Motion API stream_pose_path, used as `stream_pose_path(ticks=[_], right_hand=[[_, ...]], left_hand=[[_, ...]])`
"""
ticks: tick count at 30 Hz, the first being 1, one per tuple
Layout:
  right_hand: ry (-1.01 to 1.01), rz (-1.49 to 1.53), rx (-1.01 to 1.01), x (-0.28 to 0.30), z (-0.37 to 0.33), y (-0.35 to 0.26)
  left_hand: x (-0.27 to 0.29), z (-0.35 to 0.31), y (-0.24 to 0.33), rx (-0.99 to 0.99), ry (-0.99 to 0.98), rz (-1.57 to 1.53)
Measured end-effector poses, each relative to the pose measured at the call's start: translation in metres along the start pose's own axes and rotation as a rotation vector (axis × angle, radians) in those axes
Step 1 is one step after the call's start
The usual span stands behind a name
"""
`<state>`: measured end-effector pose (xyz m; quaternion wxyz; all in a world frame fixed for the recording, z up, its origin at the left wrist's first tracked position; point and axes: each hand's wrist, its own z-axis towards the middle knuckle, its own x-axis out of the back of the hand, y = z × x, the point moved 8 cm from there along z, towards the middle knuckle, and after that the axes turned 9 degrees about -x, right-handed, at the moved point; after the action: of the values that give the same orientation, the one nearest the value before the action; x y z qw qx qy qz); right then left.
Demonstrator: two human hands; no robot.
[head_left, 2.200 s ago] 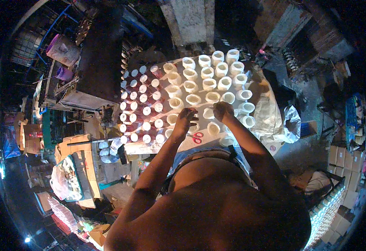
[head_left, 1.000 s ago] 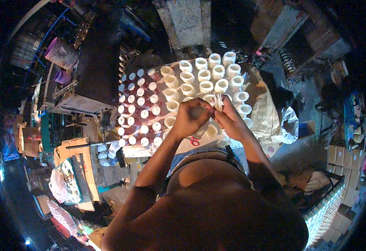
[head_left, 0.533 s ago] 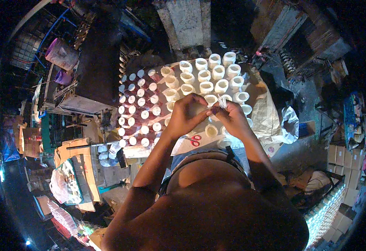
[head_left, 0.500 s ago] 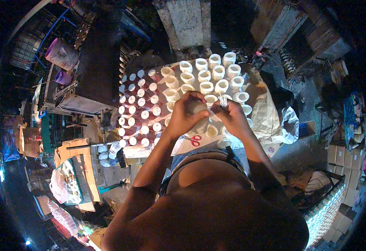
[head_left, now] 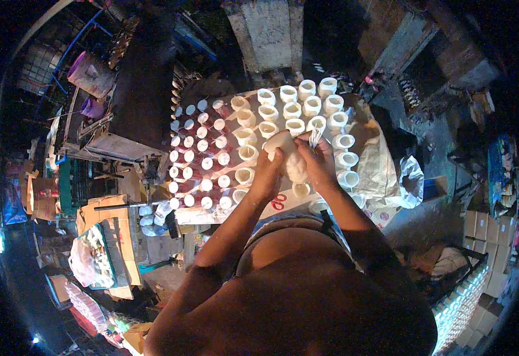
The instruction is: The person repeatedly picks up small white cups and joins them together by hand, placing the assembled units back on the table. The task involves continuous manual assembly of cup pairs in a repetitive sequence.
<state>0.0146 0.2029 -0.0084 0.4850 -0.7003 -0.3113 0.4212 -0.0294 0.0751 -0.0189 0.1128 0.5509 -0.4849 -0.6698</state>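
Observation:
Over the near part of the table I hold a cream-coloured, rounded piece with a lumpy side [head_left: 295, 163]. My left hand [head_left: 266, 177] is closed round its left side, thumb on top. My right hand [head_left: 318, 166] is closed at its right side, fingers touching it, and a bundle of thin white strands [head_left: 315, 137] sticks up from those fingers. Several hollow white pots [head_left: 292, 110] stand in rows just beyond my hands, some with yellowish insides. Red-handled scissors [head_left: 278, 203] lie beside my left wrist, their blades hidden by it.
Rows of dark red cylinders with pale round tops [head_left: 205, 144] fill the table's left side. Crumpled brown paper [head_left: 377, 160] covers its right edge, beside a white plastic bag [head_left: 411, 181]. A dark cabinet [head_left: 140, 83] stands at the left, stacked cartons [head_left: 489, 228] at the right.
My hands have come closer together and turned the cream piece, so it now shows more plainly between them. The strands remain in my right hand.

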Motion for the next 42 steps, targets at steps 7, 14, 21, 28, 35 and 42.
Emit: stream_pose_path(ticks=[7, 14, 21, 28, 35, 42], right_hand=[[-0.092, -0.350, 0.062, 0.004, -0.010, -0.053], [-0.145, -0.837, 0.338, -0.025, -0.030, -0.118], [-0.089, -0.969, 0.387, -0.035, -0.036, -0.133], [-0.070, -1.037, 0.471, -0.044, -0.039, -0.134], [-0.060, -1.109, 0.452, -0.046, -0.037, -0.130], [-0.114, -1.168, 0.464, -0.049, -0.030, -0.115]], left_hand=[[-0.005, 0.000, 0.049, -0.320, -0.128, 0.512], [-0.012, -0.002, 0.065, -0.450, -0.175, 0.833], [-0.018, -0.005, 0.071, -0.545, -0.198, 0.908], [-0.026, -0.011, 0.082, -0.680, -0.194, 1.068], [-0.029, -0.011, 0.083, -0.760, -0.194, 1.169], [-0.051, -0.014, 0.091, -0.774, -0.282, 1.278]])
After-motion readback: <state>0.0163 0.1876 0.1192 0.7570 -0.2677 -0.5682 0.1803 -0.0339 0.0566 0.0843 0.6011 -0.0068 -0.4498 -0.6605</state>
